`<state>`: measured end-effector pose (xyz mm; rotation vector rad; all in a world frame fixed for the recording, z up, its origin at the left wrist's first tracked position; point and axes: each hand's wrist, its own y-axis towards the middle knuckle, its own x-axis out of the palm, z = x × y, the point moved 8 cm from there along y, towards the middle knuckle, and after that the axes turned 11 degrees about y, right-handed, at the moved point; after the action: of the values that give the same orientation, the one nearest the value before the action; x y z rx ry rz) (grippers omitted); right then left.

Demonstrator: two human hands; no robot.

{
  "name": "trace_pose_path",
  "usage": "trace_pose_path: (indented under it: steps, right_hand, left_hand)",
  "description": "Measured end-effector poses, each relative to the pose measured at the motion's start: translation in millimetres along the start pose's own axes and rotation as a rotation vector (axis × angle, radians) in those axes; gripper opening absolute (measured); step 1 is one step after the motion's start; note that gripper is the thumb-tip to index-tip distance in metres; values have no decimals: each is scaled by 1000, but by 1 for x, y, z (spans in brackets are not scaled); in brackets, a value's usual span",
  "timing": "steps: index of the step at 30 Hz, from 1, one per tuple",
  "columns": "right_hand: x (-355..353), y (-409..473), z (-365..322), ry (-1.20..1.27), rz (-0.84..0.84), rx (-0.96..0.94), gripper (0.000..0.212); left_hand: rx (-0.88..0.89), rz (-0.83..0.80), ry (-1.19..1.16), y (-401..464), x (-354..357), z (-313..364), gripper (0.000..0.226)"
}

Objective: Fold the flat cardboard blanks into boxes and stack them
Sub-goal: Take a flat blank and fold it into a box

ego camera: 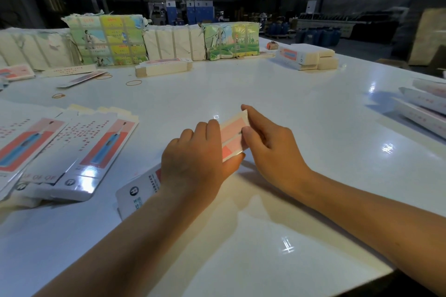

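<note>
White glossy table (277,84) fills most of the view. Far edge: row of strapped paper-wrapped bundles (108,40), some printed green/yellow, some plain white. In front of them, a low stack of flat blanks (164,68), and another stack of blanks (306,55) far right. Right edge: a few long white cartons (424,106) lying overlapped. Near left: fanned pile of flat printed blanks (72,149), pink panel with a blue toothbrush picture. Centre, near the person: box blank (231,135) being worked, one end raised off the table, lower end running under the left wrist. Left hand (195,164) grips it from above, fingers curled over the top, thumb underneath. Right hand (270,144) pinches the far end, forefinger on the upper corner, thumb on the pink face. Rubber bands (134,82) loose on the table, far left.
</note>
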<state>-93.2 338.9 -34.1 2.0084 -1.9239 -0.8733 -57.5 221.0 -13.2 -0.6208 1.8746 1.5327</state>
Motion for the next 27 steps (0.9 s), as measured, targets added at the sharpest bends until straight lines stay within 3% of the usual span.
trace_pose_path:
  steps: [5, 8, 11, 15, 18, 22, 27]
  right_hand:
    - [3, 5, 6, 173, -61, 98, 17]
    - [4, 5, 10, 266, -24, 168, 25]
    - [4, 4, 15, 209, 16, 191, 23]
    - [3, 0, 9, 58, 44, 136, 23]
    - [3, -2, 3, 22, 46, 98, 23]
    - [1, 4, 1, 45, -3, 93, 23]
    - [-4, 10, 10, 172, 33, 151, 22]
  left_hand:
    - [-13, -43, 11, 1, 8, -3, 63]
    - [-111, -99, -1, 5, 11, -13, 78]
    - [-106, -89, 73, 6, 15, -13, 92]
    - [-150, -111, -125, 4, 18, -13, 65]
    - [-145, -87, 1, 5, 13, -12, 72]
    - [-137, -111, 3, 7, 9, -12, 79]
    - [16, -99, 23, 4, 7, 8, 53]
